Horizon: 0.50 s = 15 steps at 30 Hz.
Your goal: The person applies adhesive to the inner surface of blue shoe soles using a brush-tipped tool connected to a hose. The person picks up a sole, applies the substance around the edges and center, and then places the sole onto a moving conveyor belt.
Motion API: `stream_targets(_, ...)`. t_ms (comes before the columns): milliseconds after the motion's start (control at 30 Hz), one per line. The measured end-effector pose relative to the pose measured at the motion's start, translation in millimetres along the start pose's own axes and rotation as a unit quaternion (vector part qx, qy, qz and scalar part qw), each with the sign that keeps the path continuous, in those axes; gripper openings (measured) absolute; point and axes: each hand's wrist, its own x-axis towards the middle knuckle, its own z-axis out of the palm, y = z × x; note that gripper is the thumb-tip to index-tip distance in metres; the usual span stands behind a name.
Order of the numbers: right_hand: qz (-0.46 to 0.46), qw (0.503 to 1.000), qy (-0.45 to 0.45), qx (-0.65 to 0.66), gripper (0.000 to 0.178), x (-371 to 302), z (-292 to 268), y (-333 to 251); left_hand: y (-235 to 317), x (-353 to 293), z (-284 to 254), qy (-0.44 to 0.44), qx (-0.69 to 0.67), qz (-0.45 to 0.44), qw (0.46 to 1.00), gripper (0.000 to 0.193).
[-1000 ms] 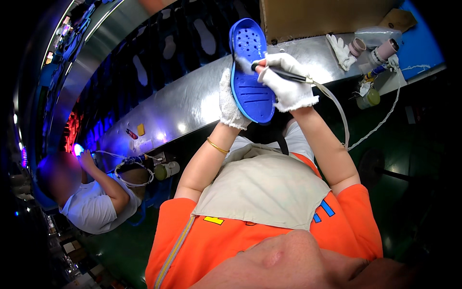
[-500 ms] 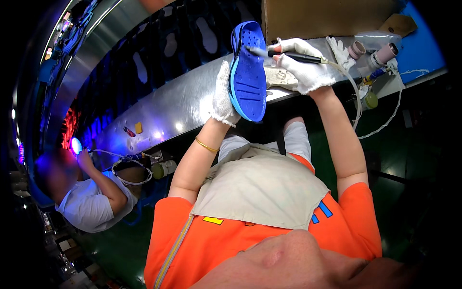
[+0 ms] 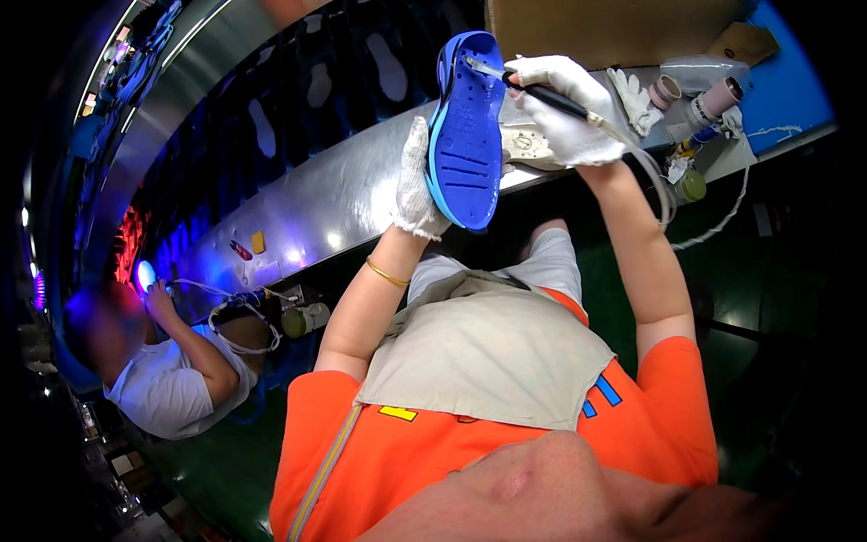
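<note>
My left hand [image 3: 417,185], in a white knit glove, holds a blue shoe sole [image 3: 465,149] by its left side, inner face up. That face has small holes near the far end and slots across the near half, and looks wet. In my right hand [image 3: 573,108], also gloved, is a brush [image 3: 553,98] with a black handle and a pale hose at its back end. Its tip meets the sole near the far end. Under my right hand a whitish sole-shaped piece [image 3: 528,144] lies on the metal ledge, partly hidden.
Beyond the shiny metal ledge [image 3: 325,190] runs a dark belt with several soles. A cardboard box [image 3: 578,32] stands at the far side. Right of my hand are a spare white glove [image 3: 635,99], pink cylinders [image 3: 718,98] and a green-lidded jar [image 3: 692,187]. A co-worker [image 3: 176,370] sits at left.
My right hand has lifted slightly, and the brush tip has moved farther up toward the far end of the sole. My left hand keeps its hold, with the sole shifted a little.
</note>
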Motion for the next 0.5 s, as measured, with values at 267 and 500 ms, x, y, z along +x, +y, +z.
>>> stream_targets(267,0.000,0.986,-0.153,0.063,0.022,-55,27,-47,0,12,-38,0.066,0.019,0.113,0.991,0.074)
stream_targets(500,0.404,0.869,-0.143,0.246,0.021,-40,4,-20,-4,8,-36,-0.018,-0.086,0.030,0.996,0.064)
